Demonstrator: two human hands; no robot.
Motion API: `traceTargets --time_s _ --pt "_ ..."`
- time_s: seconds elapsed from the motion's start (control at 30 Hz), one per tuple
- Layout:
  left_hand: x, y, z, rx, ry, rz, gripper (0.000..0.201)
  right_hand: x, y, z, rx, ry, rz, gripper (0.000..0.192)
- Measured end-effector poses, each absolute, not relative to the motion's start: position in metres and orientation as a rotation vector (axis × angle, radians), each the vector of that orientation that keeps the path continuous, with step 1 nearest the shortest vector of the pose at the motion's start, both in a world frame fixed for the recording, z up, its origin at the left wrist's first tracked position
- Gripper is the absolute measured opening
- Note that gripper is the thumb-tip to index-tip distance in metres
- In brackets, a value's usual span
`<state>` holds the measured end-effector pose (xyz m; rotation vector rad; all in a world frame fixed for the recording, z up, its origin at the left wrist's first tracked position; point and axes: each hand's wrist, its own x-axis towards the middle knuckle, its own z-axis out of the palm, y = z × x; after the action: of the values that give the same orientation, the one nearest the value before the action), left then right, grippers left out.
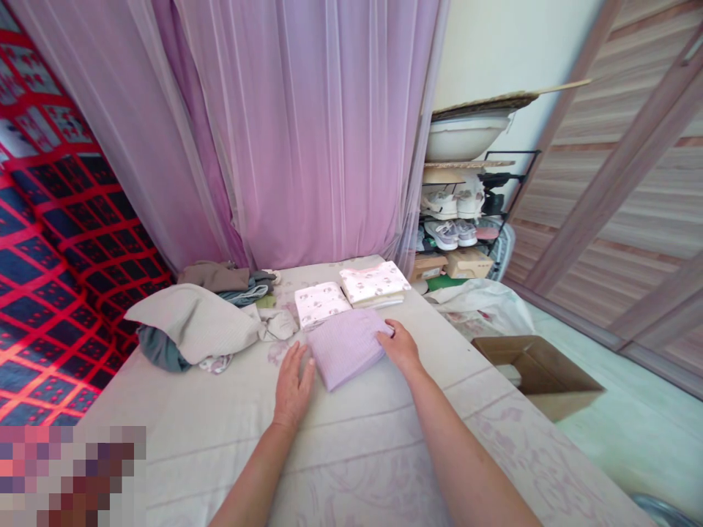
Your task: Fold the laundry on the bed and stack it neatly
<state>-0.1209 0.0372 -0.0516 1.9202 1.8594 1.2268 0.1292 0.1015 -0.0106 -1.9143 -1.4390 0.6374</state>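
In the head view, a folded lilac cloth (347, 345) lies on a bed (384, 446) spread with a pale sheet bearing a faint floral print. The left hand (293, 386) rests flat on the sheet against the lilac cloth's left edge, fingers together and extended. The right hand (400, 347) lies on the cloth's right edge, fingers loosely spread, gripping nothing. Just behind the lilac cloth sit two folded white printed cloths (351, 295). Left of it lies a heap of unfolded clothes (203, 318). Behind the cloth hangs a sheer pink curtain (285, 124). Right of the cloth, beyond the bed's edge, stand an open cardboard box (541, 375) on the floor, a shoe rack (466, 212) and a wooden sliding door (620, 176). A red patterned textile (49, 241) lies far left.
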Motion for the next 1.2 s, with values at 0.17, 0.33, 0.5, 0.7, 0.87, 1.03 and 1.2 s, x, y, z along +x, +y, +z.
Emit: traceTargets --time_s 0.17,0.33,0.5,0.7,0.87,1.03,1.2 --pt "-0.120 0.038 -0.053 1.916 1.857 1.242 0.043 0.176 0.115 -0.011 -1.970 -1.335 0.543 0.039" --pt "-0.120 0.039 -0.056 1.946 1.864 1.237 0.042 0.213 0.125 -0.013 -2.041 -1.156 0.452 0.042" --pt "-0.121 0.041 -0.061 2.007 1.858 1.251 0.043 0.229 0.130 -0.021 -2.111 -0.973 0.381 0.050" --pt "-0.119 0.041 -0.061 2.028 1.867 1.237 0.042 0.188 0.107 -0.009 -2.049 -1.181 -0.020 0.059" --pt "-0.119 0.041 -0.059 2.017 1.865 1.216 0.042 0.114 0.093 0.003 -1.984 -1.974 0.055 0.042" --pt "-0.118 0.040 -0.061 1.990 1.869 1.231 0.042 0.095 0.108 0.008 -2.246 -1.914 0.063 0.034" --pt "-0.117 0.041 -0.061 1.972 1.853 1.243 0.042 0.110 0.125 0.022 -2.335 -1.798 0.115 0.036"
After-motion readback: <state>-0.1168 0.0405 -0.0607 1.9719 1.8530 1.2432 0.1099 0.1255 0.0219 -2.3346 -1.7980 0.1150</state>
